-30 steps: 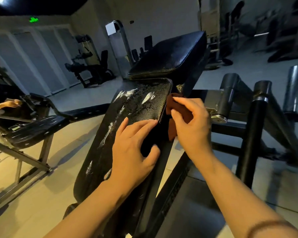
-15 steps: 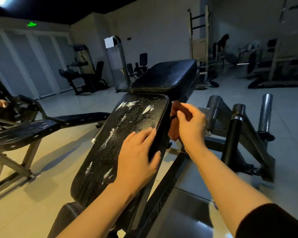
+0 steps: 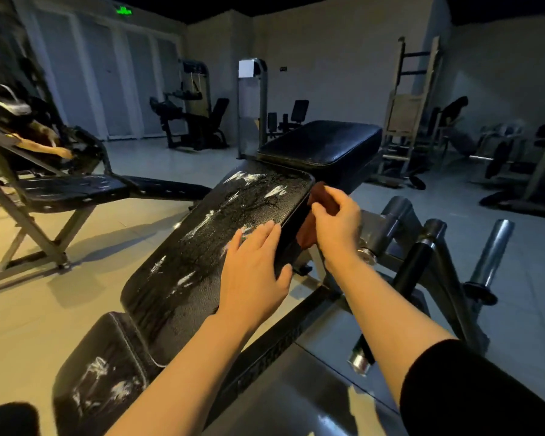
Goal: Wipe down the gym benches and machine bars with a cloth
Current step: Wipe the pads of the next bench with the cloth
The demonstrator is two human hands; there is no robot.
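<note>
Cloth (image 3: 323, 199) mostly hidden behind gripping right hand (image 3: 337, 228); left hand (image 3: 252, 275) flat on pad (image 3: 202, 247).

Green exit sign (image 3: 124, 9) above pale wall panels (image 3: 107, 83).

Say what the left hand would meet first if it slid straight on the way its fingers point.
The left hand lies flat on the inclined bench pad, fingers aimed up the pad. It would likely cross the white smears, then reach the pad's top edge and the upper black pad beyond, though depth is unclear.

Black bench pad (image 3: 202, 247) bears white smears (image 3: 252, 177).
</note>
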